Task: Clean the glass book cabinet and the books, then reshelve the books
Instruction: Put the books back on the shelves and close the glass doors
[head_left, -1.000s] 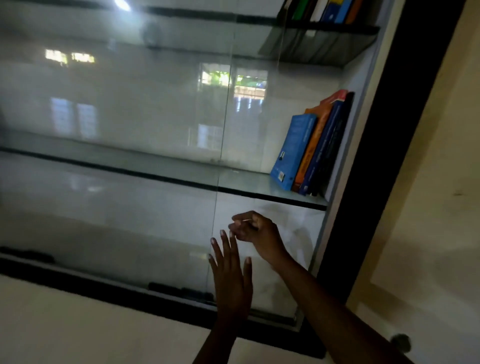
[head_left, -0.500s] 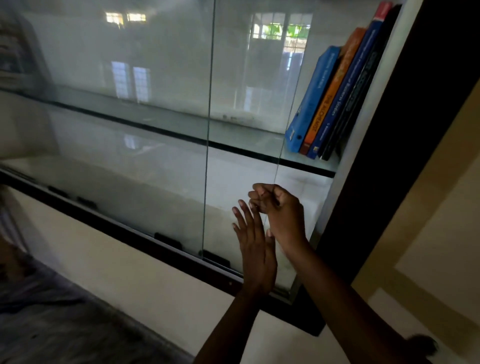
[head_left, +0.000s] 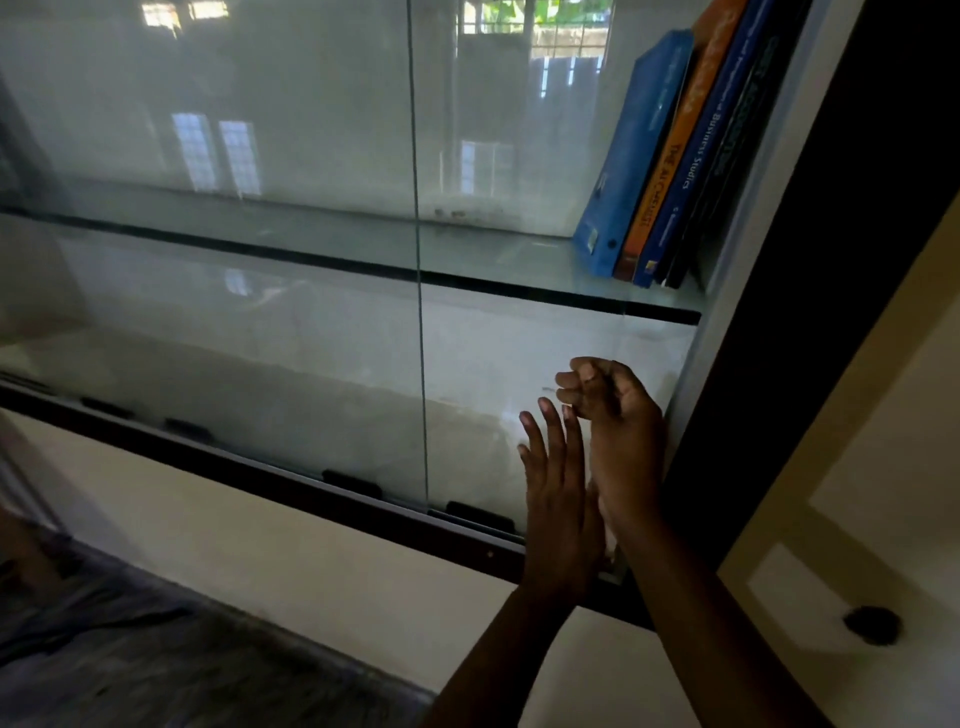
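The sliding glass pane stands upright with its long edge vertical, near the cabinet's right end. The left hand lies flat on it, fingers straight. The right hand curls its fingers round the pane's right edge. Above, the books lean rightward on the glass shelf.

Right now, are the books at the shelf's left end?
No, the books lean at the right end of the glass shelf, against the cabinet wall.

Dim, perhaps slightly blurred, with window reflections glaring on glass.
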